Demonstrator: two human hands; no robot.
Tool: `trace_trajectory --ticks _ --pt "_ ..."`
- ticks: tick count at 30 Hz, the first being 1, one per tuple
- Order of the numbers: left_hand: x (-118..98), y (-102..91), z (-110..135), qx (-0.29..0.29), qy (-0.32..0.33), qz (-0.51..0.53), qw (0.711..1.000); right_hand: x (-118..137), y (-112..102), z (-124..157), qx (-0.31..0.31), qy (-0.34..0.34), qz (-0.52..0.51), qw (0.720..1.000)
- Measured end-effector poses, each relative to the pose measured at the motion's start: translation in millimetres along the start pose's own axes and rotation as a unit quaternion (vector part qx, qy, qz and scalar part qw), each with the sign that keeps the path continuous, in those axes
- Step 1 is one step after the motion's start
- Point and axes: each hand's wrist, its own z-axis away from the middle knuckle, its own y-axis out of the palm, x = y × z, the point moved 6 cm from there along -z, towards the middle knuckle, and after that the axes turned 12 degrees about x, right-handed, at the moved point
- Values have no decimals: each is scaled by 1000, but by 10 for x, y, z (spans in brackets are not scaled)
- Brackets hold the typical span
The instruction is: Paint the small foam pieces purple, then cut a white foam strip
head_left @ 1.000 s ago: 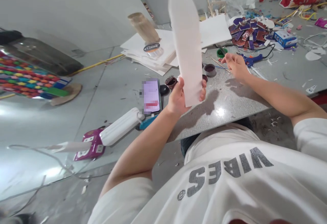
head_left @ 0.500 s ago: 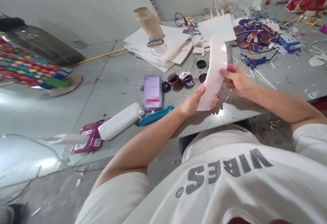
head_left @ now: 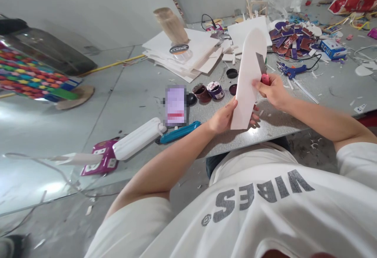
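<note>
My left hand (head_left: pixel 225 116) grips the lower part of a long white foam board strip (head_left: pixel 249 81), thumb in front and fingers behind it. The strip is held up at a tilt, rounded at its top end. My right hand (head_left: pixel 272 91) is closed around a utility knife (head_left: pixel 265 79) with a pink-red part showing. Its grey blade crosses the strip's right edge, and I cannot tell how deep it sits in the board. The right thumb presses on the strip's face. Most of the knife's handle is hidden in the hand.
Open paint jars (head_left: pixel 215 90) and a phone (head_left: pixel 176 105) lie left of the strip. Beyond are white board sheets (head_left: pixel 203 40), a blue glue gun (head_left: pixel 293 70) and a pile of purple and brown pieces (head_left: pixel 291 40). A white power strip (head_left: pixel 138 140) lies on the left.
The strip has turned more face-on and looks straighter, with its rounded top higher. The knife blade now shows clearly at the right edge. Both hands stay in nearly the same place.
</note>
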Motion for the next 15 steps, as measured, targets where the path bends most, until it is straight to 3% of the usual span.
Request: trace_trajectory --ticks 5,9,15 --pt "-118 -27 -10 -39 56 -77 995 -127 -7 -8 26 55 9 998" --pt "-254 -174 -12 -126 101 -135 978 -172 32 14 72 95 -1 993" --pt "-362 -515 71 -258 156 -107 947 -258 57 54 147 179 35 972"
